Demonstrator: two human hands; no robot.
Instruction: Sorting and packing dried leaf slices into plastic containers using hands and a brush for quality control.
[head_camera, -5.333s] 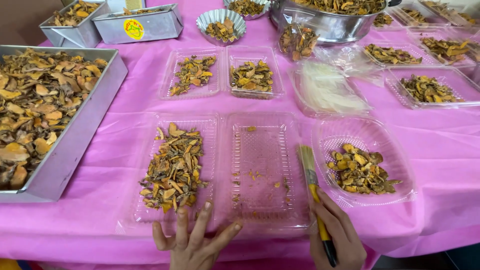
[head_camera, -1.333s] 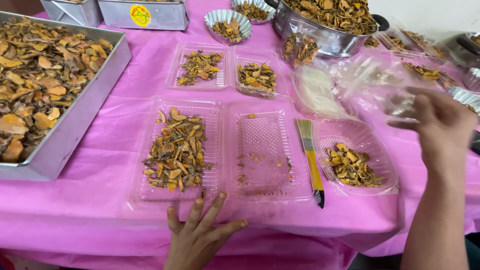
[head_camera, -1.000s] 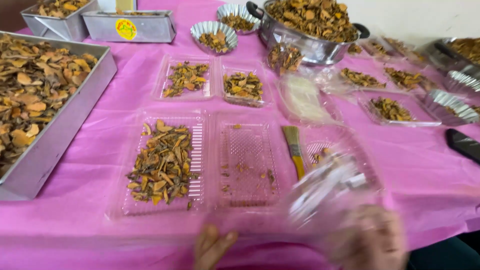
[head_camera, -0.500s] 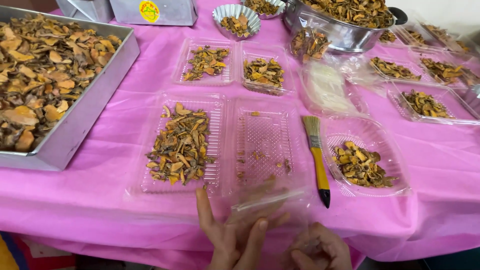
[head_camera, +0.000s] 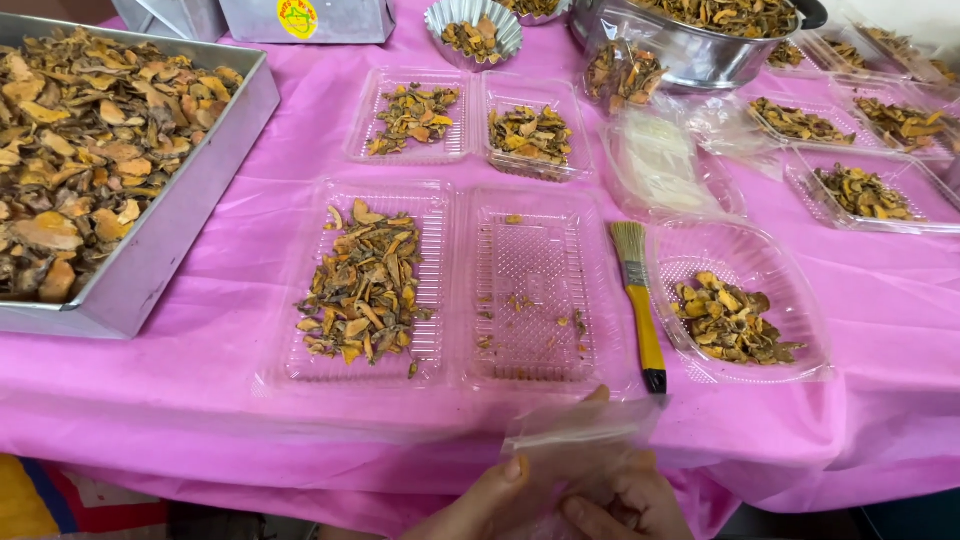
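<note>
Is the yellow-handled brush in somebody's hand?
No, the yellow-handled brush lies alone on the pink tablecloth; both hands hold a clear plastic bag.

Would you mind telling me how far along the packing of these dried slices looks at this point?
Done: several small trays further back hold portions, and the hinged tray's left half is filled. In hand: the left hand and right hand hold a clear plastic bag. Left: the big metal tray remains heaped, and the hinged tray's right half holds only crumbs.
</note>
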